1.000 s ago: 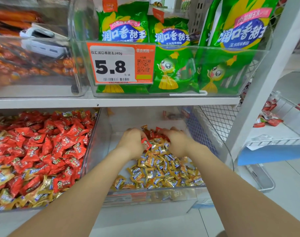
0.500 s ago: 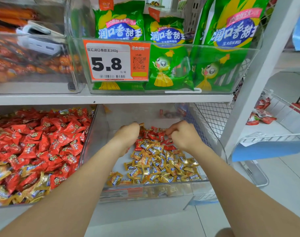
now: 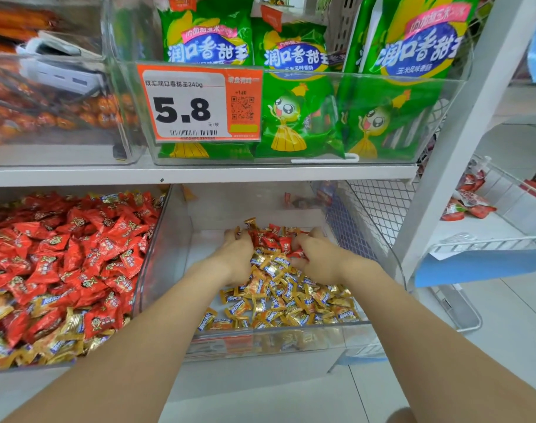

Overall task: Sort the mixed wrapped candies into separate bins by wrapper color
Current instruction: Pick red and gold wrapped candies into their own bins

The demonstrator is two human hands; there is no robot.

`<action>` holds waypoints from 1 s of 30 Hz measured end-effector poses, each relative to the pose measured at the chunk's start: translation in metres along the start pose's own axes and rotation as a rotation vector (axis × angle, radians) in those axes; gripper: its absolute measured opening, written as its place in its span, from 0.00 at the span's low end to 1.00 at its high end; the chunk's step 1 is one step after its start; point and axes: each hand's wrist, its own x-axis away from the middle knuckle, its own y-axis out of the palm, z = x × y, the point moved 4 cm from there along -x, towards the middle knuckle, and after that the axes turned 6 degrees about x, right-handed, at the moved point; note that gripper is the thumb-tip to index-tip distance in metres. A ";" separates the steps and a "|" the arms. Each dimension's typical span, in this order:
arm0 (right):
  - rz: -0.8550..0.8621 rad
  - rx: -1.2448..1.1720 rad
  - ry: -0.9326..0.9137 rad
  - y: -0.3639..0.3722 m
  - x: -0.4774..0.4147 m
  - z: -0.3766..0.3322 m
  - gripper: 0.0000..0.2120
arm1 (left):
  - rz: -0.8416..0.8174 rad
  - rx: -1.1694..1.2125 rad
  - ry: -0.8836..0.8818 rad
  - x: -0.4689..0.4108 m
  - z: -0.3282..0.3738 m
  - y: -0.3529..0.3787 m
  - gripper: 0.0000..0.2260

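We see left hand [image 3: 234, 259] and right hand [image 3: 317, 261] in the clear bin [image 3: 321, 340], fingers curled into red candies [image 3: 272, 239] toward its back edge; right pinching some, left grip we cannot tell; gold candies [image 3: 279, 303] heaped toward front edge

Both hands reach into the clear middle bin [image 3: 291, 343]. The left hand [image 3: 236, 257] and right hand [image 3: 318, 261] curl their fingers into a cluster of red candies [image 3: 272, 239] at the back (whether either grips one is unclear). Gold candies [image 3: 279, 300] fill the front. The neighbouring left bin [image 3: 156, 239] holds mostly red-wrapped candies [image 3: 71, 254]. Above, a price tag [image 3: 196, 105] reads 5.8.
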 end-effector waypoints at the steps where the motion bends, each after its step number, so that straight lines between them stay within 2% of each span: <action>1: 0.004 -0.011 -0.021 -0.001 0.000 -0.001 0.20 | -0.002 -0.028 -0.004 0.002 0.001 0.000 0.23; 3: -0.010 -0.026 -0.049 -0.004 0.003 -0.007 0.21 | 0.009 -0.044 -0.001 0.005 0.004 -0.001 0.20; 5: -0.002 -0.039 -0.056 -0.007 0.004 -0.012 0.20 | 0.050 0.051 -0.005 0.005 0.006 -0.006 0.18; 9: 0.108 -0.091 -0.001 -0.015 -0.003 -0.004 0.12 | 0.185 0.223 -0.070 0.008 0.011 -0.026 0.03; 13: 0.153 -0.148 0.008 -0.021 0.000 -0.005 0.17 | 0.310 0.250 -0.152 0.008 0.010 -0.036 0.13; 16: 0.174 -0.267 0.028 -0.024 0.000 -0.004 0.12 | 0.342 0.147 -0.148 0.000 0.007 -0.033 0.22; 18: 0.163 -0.325 0.048 -0.022 -0.003 -0.001 0.13 | 0.353 0.099 -0.101 -0.009 0.007 -0.030 0.24; 20: 0.190 -0.384 0.103 -0.021 -0.007 0.003 0.13 | 0.363 0.071 -0.042 -0.018 0.008 -0.027 0.21; 23: 0.336 -0.433 0.202 -0.027 -0.017 0.008 0.19 | 0.348 0.087 0.027 -0.026 0.011 -0.023 0.11; 26: 0.356 -0.406 0.197 -0.024 -0.028 0.007 0.24 | 0.326 0.073 0.058 -0.031 0.013 -0.019 0.14; 28: 0.346 -0.404 0.135 -0.021 -0.032 0.002 0.20 | 0.280 0.063 0.070 -0.035 0.012 -0.013 0.17; 30: 0.326 -0.308 0.076 -0.016 -0.038 -0.003 0.13 | 0.227 0.072 0.088 -0.038 0.010 -0.009 0.16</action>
